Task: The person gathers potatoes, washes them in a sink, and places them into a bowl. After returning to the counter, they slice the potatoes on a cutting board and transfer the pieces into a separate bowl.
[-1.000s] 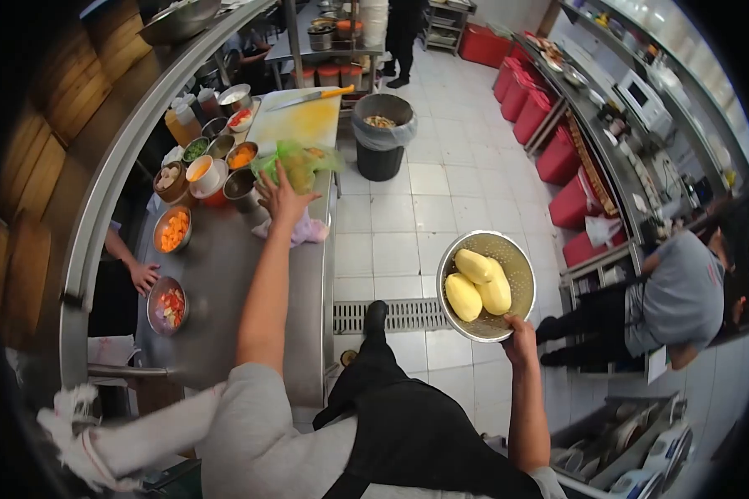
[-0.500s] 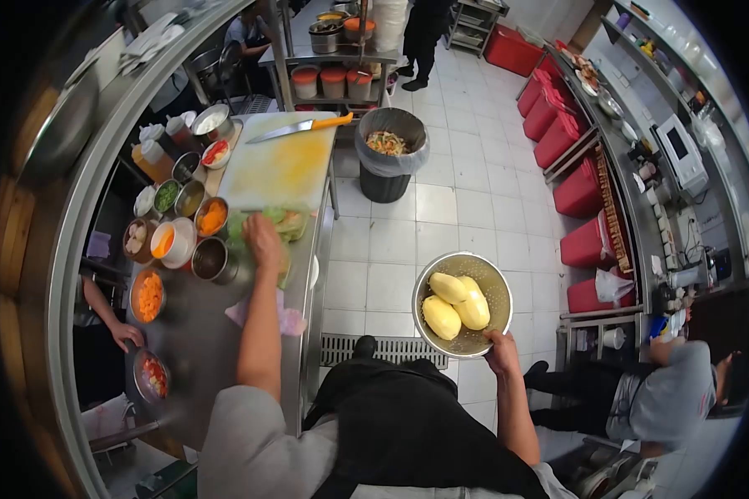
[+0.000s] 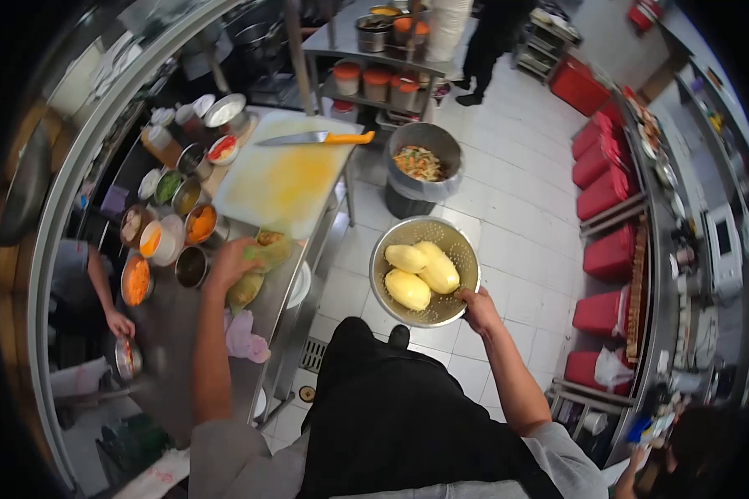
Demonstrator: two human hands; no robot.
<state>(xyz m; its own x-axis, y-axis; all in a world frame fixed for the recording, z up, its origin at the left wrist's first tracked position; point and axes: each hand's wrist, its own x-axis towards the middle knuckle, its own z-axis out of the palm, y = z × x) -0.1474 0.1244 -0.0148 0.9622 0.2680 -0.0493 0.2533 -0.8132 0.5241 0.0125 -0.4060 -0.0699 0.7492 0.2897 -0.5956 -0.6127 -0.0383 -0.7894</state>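
Note:
My right hand (image 3: 480, 311) grips the rim of a perforated metal colander (image 3: 382, 293), held out over the floor. Inside lie three peeled yellow potatoes (image 3: 435, 268). At the steel table, my left hand (image 3: 234, 262) is closed on a greenish see-through plastic bag (image 3: 268, 256); its contents are hard to make out, and some fingertips are hidden. A crumpled pink cloth (image 3: 243, 338) lies just nearer to me than the bag. Beyond it is a white cutting board (image 3: 262, 183) with yellow stains, and an orange-handled knife (image 3: 316, 139) rests on its far part.
Bowls of cut vegetables, including orange pieces (image 3: 136, 281), crowd the table's left side. A lined trash bin (image 3: 424, 162) with scraps stands beyond the colander. A co-worker's hand (image 3: 120, 323) touches a metal bowl (image 3: 128, 359) at left. Red bins (image 3: 605, 249) line the right counter.
The colander has moved left and a little away from me with my right hand. My left hand has shifted slightly left with the bag. The whole view has turned somewhat.

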